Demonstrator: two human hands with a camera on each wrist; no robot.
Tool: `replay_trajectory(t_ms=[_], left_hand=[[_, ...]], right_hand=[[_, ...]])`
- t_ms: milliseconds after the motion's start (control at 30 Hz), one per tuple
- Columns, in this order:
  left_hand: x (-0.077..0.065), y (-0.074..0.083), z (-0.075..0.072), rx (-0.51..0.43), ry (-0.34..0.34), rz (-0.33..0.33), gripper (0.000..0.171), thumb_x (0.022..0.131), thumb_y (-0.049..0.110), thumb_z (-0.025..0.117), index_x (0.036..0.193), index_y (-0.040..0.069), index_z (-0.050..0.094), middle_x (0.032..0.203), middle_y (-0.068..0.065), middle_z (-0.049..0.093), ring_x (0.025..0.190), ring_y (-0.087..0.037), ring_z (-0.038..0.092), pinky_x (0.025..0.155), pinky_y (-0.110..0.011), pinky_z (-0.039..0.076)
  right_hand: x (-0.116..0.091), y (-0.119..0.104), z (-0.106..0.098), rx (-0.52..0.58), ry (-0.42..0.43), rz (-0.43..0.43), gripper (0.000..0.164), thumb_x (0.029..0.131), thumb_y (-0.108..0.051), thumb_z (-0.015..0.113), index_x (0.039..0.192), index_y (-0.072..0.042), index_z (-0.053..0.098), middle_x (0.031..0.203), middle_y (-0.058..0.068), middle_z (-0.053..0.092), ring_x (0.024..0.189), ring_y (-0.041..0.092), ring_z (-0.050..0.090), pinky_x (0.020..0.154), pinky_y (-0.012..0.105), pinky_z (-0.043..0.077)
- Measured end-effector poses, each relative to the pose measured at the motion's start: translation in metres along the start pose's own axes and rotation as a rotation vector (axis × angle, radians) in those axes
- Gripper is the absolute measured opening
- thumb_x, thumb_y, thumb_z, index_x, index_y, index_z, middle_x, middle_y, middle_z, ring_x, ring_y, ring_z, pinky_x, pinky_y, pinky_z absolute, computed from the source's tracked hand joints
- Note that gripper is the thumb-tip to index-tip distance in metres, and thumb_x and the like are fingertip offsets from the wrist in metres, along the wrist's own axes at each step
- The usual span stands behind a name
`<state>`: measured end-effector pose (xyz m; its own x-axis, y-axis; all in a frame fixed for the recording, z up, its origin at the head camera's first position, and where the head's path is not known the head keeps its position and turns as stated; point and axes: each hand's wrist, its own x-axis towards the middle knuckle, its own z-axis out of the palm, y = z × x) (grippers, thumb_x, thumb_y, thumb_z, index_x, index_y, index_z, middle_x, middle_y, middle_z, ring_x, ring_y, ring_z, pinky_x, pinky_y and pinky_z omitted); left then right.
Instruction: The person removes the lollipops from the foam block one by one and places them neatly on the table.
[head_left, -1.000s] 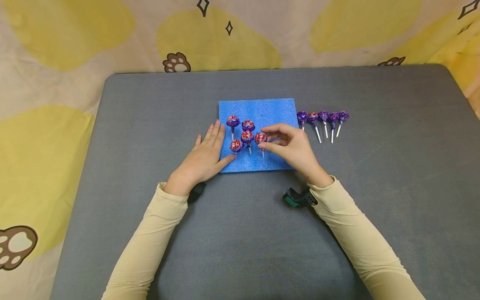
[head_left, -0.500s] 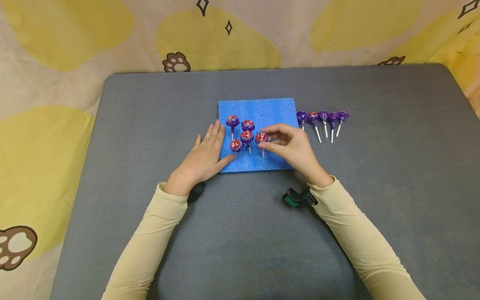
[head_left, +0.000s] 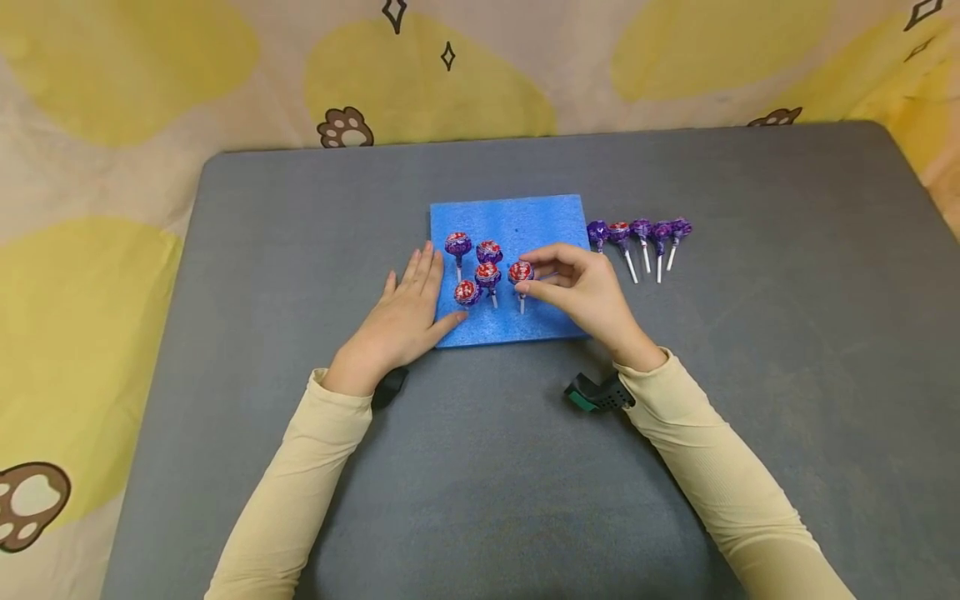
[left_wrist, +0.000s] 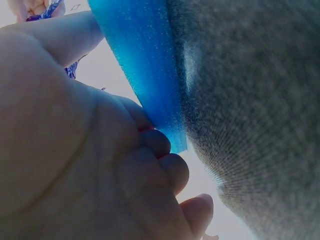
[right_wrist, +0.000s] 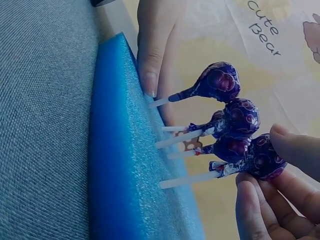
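A blue foam block [head_left: 540, 221] lies on the table with several purple-and-red wrapped lollipops standing in it on white sticks, among them one lollipop [head_left: 458, 243] at the back left. My left hand [head_left: 405, 312] lies against the block's left side, fingers straight, its thumb over the front left corner. With thumb and fingers, my right hand [head_left: 581, 287] pinches the wrapped head of a lollipop [head_left: 521, 272] right of the others. In the right wrist view this lollipop [right_wrist: 262, 157] has its stick's lower end at the foam's top face.
Several more lollipops [head_left: 641, 229] lie in a row on the grey table [head_left: 480, 467], just right of the block. A patterned yellow and cream cloth [head_left: 435, 92] hangs behind the table's far edge. Each wrist carries a dark device, such as the right wrist device [head_left: 600, 393].
The head view has shifted slightly, moving the scene a little to the left. Both hands keep their places, and the right hand still pinches the same lollipop.
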<state>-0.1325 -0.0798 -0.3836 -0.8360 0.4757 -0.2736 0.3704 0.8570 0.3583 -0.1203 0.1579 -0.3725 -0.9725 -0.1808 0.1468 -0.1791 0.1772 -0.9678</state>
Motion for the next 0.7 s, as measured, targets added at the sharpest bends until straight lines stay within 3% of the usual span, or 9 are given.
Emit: replay_trajectory(t_ms=[700], left_hand=[[-0.002,-0.001,0.000,0.008,0.035,0.032,0.084,0.097,0.048,0.042,0.150,0.002,-0.004,0.156,-0.011,-0.014,0.142,-0.026,-0.012,0.111,-0.053,-0.001]], right_hand=[[0.004,-0.008,-0.023,-0.080,0.029,0.076,0.030,0.080,-0.004,0.074,0.107,0.005,0.066,0.096,0.012,0.069,0.085,0.011,0.066,0.076,0.021,0.052]])
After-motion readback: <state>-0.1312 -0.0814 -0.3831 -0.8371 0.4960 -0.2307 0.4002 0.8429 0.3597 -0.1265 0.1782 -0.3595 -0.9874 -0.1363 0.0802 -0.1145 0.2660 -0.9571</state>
